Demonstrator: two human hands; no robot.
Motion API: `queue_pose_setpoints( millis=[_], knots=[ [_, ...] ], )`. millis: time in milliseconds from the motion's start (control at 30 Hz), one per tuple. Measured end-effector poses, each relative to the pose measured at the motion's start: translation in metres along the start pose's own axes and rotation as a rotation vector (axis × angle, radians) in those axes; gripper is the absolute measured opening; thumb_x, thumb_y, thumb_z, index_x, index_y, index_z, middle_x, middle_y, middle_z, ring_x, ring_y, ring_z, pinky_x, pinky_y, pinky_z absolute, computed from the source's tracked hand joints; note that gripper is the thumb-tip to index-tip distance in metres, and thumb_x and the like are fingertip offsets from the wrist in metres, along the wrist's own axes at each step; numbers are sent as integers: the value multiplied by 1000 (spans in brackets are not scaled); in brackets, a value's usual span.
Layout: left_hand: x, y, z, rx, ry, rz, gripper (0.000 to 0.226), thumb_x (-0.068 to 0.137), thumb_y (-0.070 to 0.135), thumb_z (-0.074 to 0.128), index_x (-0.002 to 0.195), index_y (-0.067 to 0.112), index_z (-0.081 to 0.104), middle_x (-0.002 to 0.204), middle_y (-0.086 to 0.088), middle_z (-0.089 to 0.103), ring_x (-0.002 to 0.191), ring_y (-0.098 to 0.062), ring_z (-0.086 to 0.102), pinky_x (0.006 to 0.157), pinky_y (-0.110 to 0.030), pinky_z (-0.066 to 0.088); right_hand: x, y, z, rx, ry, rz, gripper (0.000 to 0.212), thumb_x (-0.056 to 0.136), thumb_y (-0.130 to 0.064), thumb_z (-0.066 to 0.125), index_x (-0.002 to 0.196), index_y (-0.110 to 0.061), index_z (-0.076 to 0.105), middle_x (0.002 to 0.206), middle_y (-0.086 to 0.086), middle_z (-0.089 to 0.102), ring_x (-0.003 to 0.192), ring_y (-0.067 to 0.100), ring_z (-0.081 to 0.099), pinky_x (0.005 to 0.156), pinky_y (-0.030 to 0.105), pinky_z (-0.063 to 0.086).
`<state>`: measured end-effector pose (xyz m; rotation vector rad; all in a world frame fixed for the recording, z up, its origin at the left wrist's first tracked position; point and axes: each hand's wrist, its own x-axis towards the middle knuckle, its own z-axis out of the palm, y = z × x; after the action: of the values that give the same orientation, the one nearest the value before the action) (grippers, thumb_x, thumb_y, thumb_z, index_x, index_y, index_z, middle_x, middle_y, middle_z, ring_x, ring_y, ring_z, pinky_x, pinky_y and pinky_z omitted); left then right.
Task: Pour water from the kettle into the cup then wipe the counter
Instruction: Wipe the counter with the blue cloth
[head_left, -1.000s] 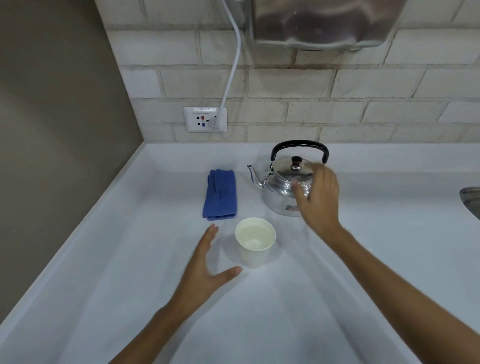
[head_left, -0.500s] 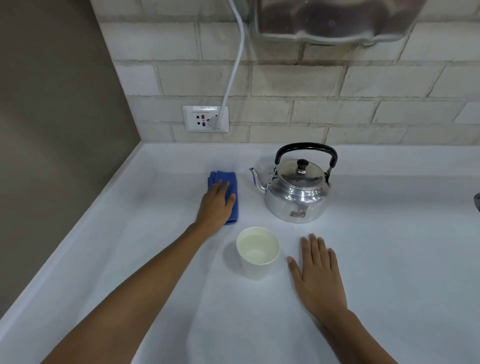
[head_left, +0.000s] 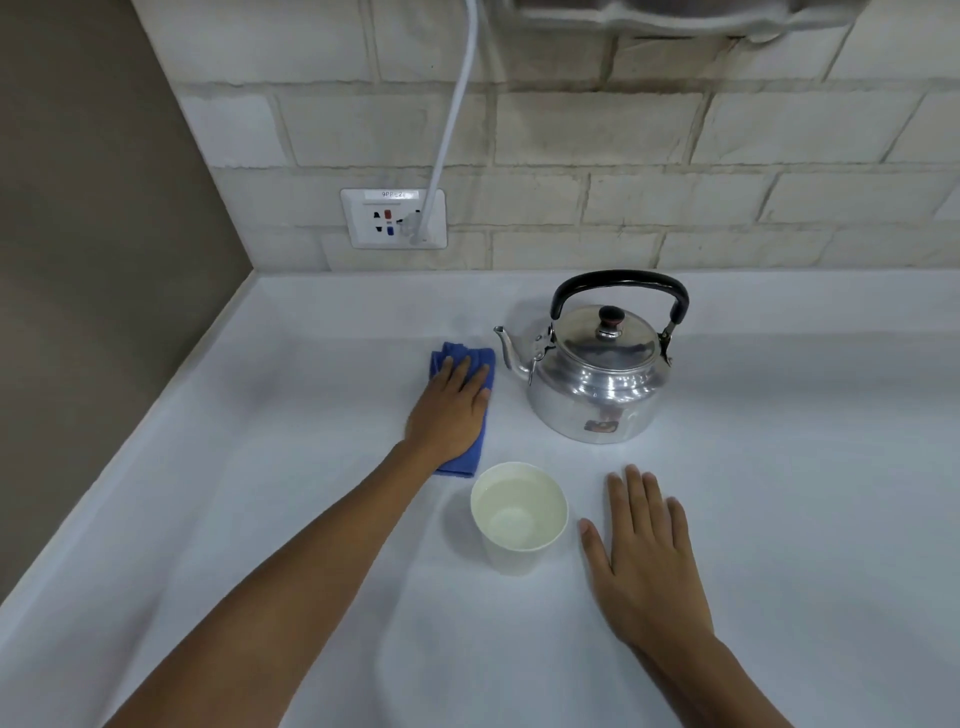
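1. Left hand: palm down, fingers extended and spread flat on the blue cloth; pressing rather than clasping, no fold gripped.
2. Blue cloth: folded strip on the white counter, just left of the kettle, far end near the spout, near end close to the cup.
3. Right hand: flat on the counter, fingers loosely apart, empty, just right of the cup, not touching it.
4. Cup: white, upright, holding water, between the two hands.
5. Kettle: metal, upright, lid on, black handle raised, behind the cup, untouched.
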<state>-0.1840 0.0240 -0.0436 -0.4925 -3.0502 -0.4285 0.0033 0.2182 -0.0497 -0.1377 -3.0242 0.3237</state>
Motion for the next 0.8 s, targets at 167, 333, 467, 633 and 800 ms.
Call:
queue_pose_setpoints(
  millis=[167,333,467,633,800],
  knots=[
    [-75,6,-11,69,146,408,42,93,21,33,133,10,40,143,-9,41,134,-26,34,112,-33,25,1,3,1,17,-11,3,67,89,-52,5,145,-15,4,157,6,2,144,19,-4,118,37,-1],
    [-130,-29,-19,-60,36,410,46,97,35,24,137,41,2,148,22,-3,138,2,-7,110,-7,-5,0,2,0,10,-5,-1,70,86,-52,4,145,-14,7,157,7,5,144,21,-1,118,38,1],
    [-105,-34,-18,-106,32,228,45,98,30,24,141,31,13,153,12,2,140,-2,-1,112,-16,5,0,-2,-2,11,14,-4,79,79,-54,-3,144,-11,12,156,11,10,144,24,3,118,41,5],
    [-81,-6,-11,37,70,81,45,98,20,21,142,9,15,154,-11,12,142,-26,7,115,-31,8,2,2,-2,17,28,-12,74,85,-54,7,143,-10,18,155,12,16,143,25,9,117,42,9],
    [-148,2,-4,-28,134,51,48,98,26,22,143,13,11,155,-3,4,142,-19,-4,114,-24,0,3,6,2,31,24,-25,63,92,-49,24,143,-12,18,155,10,16,143,24,8,117,42,9]
  ],
)
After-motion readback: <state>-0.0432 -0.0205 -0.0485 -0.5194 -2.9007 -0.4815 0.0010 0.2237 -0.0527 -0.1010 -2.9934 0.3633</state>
